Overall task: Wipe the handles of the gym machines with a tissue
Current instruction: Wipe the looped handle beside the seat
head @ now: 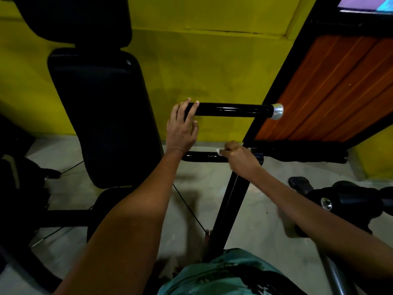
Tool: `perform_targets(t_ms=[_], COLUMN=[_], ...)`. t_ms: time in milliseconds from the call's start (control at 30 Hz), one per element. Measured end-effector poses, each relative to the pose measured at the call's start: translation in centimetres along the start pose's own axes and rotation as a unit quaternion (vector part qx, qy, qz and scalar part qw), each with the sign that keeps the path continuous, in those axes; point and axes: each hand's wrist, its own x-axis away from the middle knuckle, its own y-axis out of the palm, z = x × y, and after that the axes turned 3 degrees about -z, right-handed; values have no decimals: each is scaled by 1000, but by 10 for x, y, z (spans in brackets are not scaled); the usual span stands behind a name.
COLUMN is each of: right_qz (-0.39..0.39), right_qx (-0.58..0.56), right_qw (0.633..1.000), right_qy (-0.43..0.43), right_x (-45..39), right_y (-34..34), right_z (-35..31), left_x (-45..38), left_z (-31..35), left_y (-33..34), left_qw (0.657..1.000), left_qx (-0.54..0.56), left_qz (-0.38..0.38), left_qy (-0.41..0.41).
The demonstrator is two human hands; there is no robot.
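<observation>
The upper handle (231, 109) serves as the landmark: a glossy black round bar whose long axis runs level from side to side, ending on the right in a dull silver metal cap (277, 111). The left hand (182, 126) grasps this bar at its left end, fingers curled over the top of it. Below the upper handle and lying parallel to it is the lower handle (204, 156), another smooth black tube with its long axis also running left to right. The right hand (241, 159) is clenched round that lower bar near its right end, pinching a small white tissue (219, 151), of which only a crumpled corner peeks out at the hand's left edge, against the bar. A black metal post (228, 209) slants down from below the lower handle toward the person. Left of the upper handle stands a tall black padded backrest (102, 116), rounded at its corners and slightly shiny. Behind the upper handle is a matte yellow wall (212, 67), and to its right an orange wood-grain panel (331, 88) framed in black. Beneath everything lies a pale grey floor (255, 199).
</observation>
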Motion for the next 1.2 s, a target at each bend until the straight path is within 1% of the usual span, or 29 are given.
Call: perform_targets(t_ms=[100,167,300,367,467,633,733,867,967,1067,1133,1200], right_qz=[-26,-38,-33,-31,-10,10,14,30,44,30,28,41], right_qx=[22,31,76,64,14,-53,-134,-238,-265,-275,-282,-280], right_qw=[996,990,980,974,967,961,950,927,920,919,917,918], right_qy=[83,135,181,214,255,273,282,289,285,281,280,277], right_x=[0,-2,-3,-1,7,16,17,31,53,66,71,76], right_y=[-6,-7,-1,1,0,2,-2,-4,-6,0,6,7], right_z=[18,5,-35,-39,-41,-44,-35,-8,3,10,15,16], left_x=[-1,-1,0,-1,0,0,0,-1,0,-4,-9,-9], left_z=[-1,0,2,5,12,20,32,41,46,54,70,89], left_y=[0,-1,-6,-11,-23,-44,-50,-53,-59,-70,-76,-77], left_qw=[1000,1000,998,996,993,983,974,966,959,940,922,909], left_qx=[0,-5,5,11,-5,-36,-3,28,13,-30,-61,-78], left_qz=[-10,-17,-51,-75,-105,-165,-192,-202,-230,-290,-323,-337], left_qy=[-6,-14,-32,-41,-60,-70,-121,-160,-166,-177,-205,-233])
